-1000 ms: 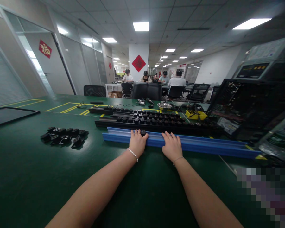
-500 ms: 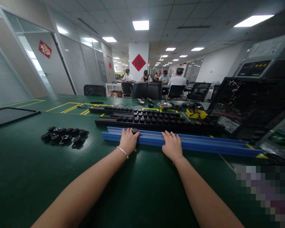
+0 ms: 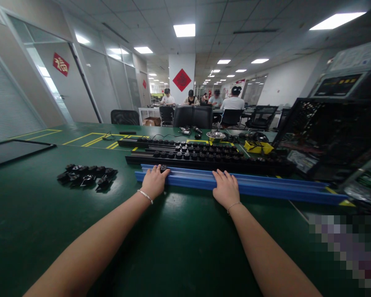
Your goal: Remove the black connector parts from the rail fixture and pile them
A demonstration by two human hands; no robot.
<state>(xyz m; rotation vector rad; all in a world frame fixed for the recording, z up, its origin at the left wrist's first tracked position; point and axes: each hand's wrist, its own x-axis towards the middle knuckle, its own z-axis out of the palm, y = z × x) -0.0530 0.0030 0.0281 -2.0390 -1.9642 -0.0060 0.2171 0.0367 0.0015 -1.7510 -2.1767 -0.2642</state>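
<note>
Green table (image 3: 179, 247), ceiling lights (image 3: 184, 30) on; left fingers (image 3: 155, 169) clamped on black piece (image 3: 163, 168) at blue rail (image 3: 191, 180), right fingers (image 3: 221, 175) atop, grip unclear.

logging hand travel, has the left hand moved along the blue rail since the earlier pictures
Yes: judged against the blue rail, the left hand has moved left, nearer the rail's left end.
</note>
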